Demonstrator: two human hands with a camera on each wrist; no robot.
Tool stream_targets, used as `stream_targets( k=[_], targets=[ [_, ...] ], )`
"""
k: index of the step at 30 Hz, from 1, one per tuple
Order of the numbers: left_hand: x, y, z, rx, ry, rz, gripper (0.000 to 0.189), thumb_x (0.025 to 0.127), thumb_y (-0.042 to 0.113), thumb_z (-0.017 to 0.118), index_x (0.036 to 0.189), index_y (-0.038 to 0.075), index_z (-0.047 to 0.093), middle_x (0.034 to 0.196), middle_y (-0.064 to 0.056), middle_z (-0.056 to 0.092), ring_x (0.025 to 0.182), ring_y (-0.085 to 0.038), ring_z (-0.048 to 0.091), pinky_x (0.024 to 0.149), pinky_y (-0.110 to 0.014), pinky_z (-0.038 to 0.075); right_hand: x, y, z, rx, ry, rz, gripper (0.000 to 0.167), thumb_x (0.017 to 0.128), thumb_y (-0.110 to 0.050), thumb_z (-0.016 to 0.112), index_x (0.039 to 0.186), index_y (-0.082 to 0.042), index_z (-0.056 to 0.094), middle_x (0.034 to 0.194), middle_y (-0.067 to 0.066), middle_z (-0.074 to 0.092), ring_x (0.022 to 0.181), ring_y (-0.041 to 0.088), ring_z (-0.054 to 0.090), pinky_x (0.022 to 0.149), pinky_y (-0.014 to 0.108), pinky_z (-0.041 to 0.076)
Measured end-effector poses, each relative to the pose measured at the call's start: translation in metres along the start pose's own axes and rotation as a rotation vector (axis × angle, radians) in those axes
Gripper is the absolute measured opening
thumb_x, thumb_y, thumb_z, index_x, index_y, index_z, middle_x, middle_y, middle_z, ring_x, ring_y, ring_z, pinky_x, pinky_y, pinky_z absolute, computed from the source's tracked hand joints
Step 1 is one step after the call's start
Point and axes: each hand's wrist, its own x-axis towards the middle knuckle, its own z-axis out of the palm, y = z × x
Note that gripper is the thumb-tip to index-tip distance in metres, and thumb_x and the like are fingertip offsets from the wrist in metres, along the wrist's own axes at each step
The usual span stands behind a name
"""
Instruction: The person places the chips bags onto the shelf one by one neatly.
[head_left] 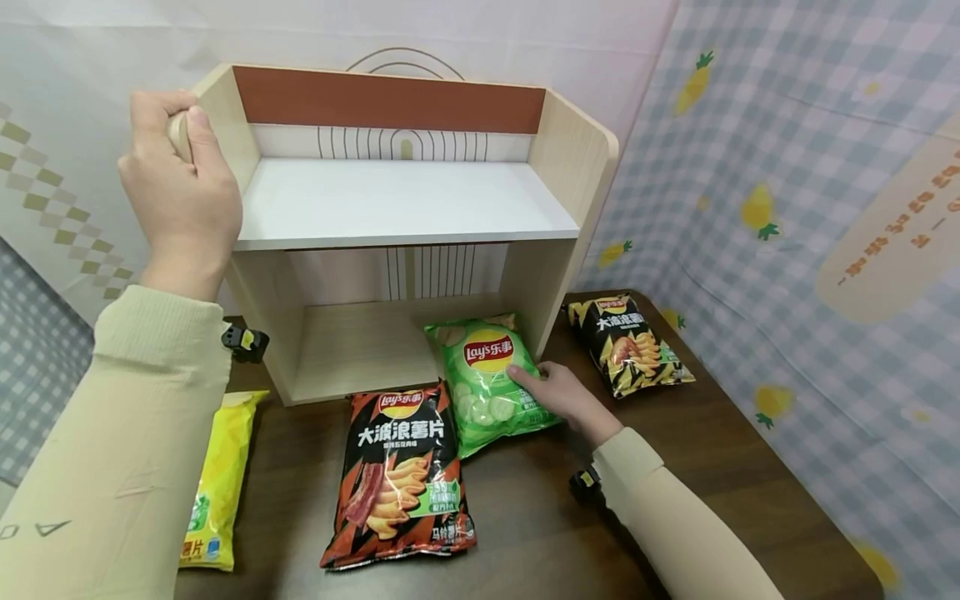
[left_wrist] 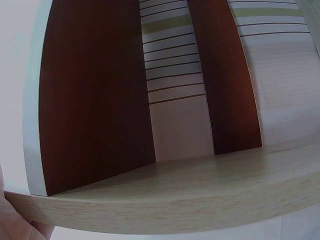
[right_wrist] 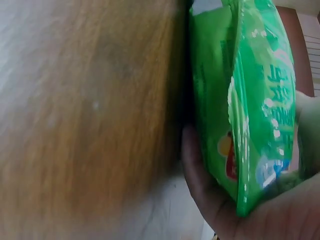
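Observation:
My left hand [head_left: 183, 183] grips the upper front edge of the left side panel of a light wood shelf unit [head_left: 573, 158]. In the left wrist view, its fingers [left_wrist: 17, 217] curl around the panel edge at the lower left. My right hand [head_left: 566, 396] holds a green Lay's chip bag [head_left: 487, 404] by its right side, thumb on the front and fingers [right_wrist: 197, 175] behind it. The bag's top end reaches into the lower compartment, and its bottom end lies over the table. Beside it, a black and red chip bag [head_left: 401, 492] lies face up.
A black and yellow chip bag [head_left: 630, 346] lies right of the shelf unit on the brown table [head_left: 540, 525]. At the left, a yellow chip bag [head_left: 225, 483] is partly hidden by my left sleeve. Patterned cloth [head_left: 750, 208] hangs along the back and right.

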Motion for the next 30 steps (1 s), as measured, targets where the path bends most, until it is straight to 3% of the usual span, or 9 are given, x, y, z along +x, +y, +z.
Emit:
stream_targets(
  k=[7, 11, 16, 18, 20, 25, 30],
  targets=[
    [0.0, 0.002, 0.0, 0.001, 0.002, 0.004, 0.035, 0.099, 0.041, 0.04, 0.117, 0.02, 0.061, 0.074, 0.014, 0.048, 0.064, 0.002, 0.046, 0.059, -0.02, 0.035, -0.013, 0.011, -0.011, -0.033, -0.104, -0.004, 0.092, 0.081, -0.065, 0.065, 0.14, 0.002, 0.041, 0.126, 0.016, 0.053, 0.11, 0.027, 0.053, 0.091, 0.044, 0.045],
    [0.001, 0.001, -0.001, 0.001, 0.013, 0.0, 0.034, 0.099, 0.041, 0.041, 0.117, 0.02, 0.061, 0.074, 0.016, 0.047, 0.064, 0.004, 0.045, 0.059, -0.019, 0.035, -0.018, 0.014, -0.01, -0.012, -0.117, -0.011, 0.088, 0.079, -0.058, 0.071, 0.136, 0.005, 0.046, 0.119, 0.013, 0.056, 0.103, 0.024, 0.054, 0.087, 0.04, 0.047],
    [0.0, 0.0, -0.001, -0.007, -0.004, -0.028, 0.027, 0.099, 0.04, 0.042, 0.113, 0.027, 0.061, 0.076, 0.015, 0.049, 0.066, 0.002, 0.047, 0.061, -0.02, 0.035, -0.02, 0.015, -0.007, 0.009, -0.079, 0.005, 0.068, 0.077, -0.057, 0.074, 0.112, 0.001, 0.063, 0.095, 0.008, 0.058, 0.082, 0.02, 0.053, 0.07, 0.034, 0.045],
    [0.001, 0.001, -0.001, -0.006, -0.009, -0.041, 0.025, 0.099, 0.04, 0.042, 0.113, 0.03, 0.06, 0.077, 0.014, 0.05, 0.067, 0.001, 0.047, 0.061, -0.02, 0.036, -0.021, 0.016, -0.006, 0.061, -0.072, 0.016, 0.061, 0.077, -0.056, 0.075, 0.101, -0.001, 0.066, 0.086, 0.007, 0.058, 0.074, 0.019, 0.054, 0.065, 0.032, 0.046],
    [0.0, 0.001, -0.002, 0.002, -0.015, -0.05, 0.027, 0.1, 0.04, 0.041, 0.115, 0.027, 0.06, 0.08, 0.013, 0.051, 0.068, 0.001, 0.047, 0.062, -0.02, 0.036, -0.024, 0.018, -0.004, 0.164, -0.089, 0.034, 0.057, 0.078, -0.051, 0.076, 0.099, 0.0, 0.066, 0.085, 0.009, 0.06, 0.073, 0.019, 0.058, 0.065, 0.033, 0.052],
    [-0.001, 0.004, -0.003, 0.004, -0.03, -0.038, 0.034, 0.1, 0.04, 0.04, 0.119, 0.021, 0.06, 0.079, 0.013, 0.049, 0.068, 0.001, 0.047, 0.061, -0.021, 0.036, -0.031, 0.025, 0.001, 0.428, -0.142, 0.091, 0.062, 0.081, -0.041, 0.077, 0.117, 0.006, 0.059, 0.102, 0.017, 0.064, 0.085, 0.025, 0.068, 0.074, 0.039, 0.056],
    [-0.001, 0.003, -0.004, -0.005, -0.03, -0.053, 0.024, 0.1, 0.04, 0.041, 0.114, 0.031, 0.059, 0.079, 0.013, 0.049, 0.069, 0.0, 0.047, 0.062, -0.021, 0.036, -0.034, 0.031, 0.002, 0.481, -0.185, 0.097, 0.062, 0.084, -0.04, 0.075, 0.118, 0.009, 0.059, 0.101, 0.017, 0.067, 0.089, 0.026, 0.068, 0.078, 0.037, 0.055]
  ],
)
